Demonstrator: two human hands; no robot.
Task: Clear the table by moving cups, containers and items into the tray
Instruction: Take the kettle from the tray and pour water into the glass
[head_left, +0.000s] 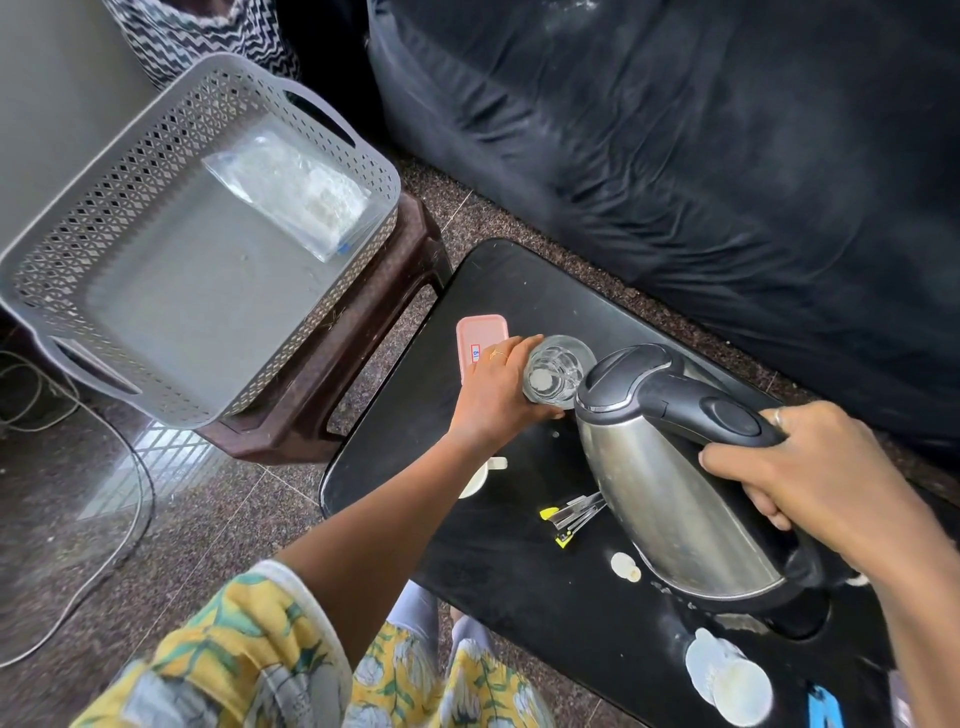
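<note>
the clear drinking glass (557, 370) sits at the far left of the black table (524, 571), the left hand (496, 395) curled around its side. just right, the right hand (826, 467) wraps the tilted steel kettle (670, 483) by its handle. the grey tray (171, 291) on a stool, far left, holds a plastic bag (291, 192).
</note>
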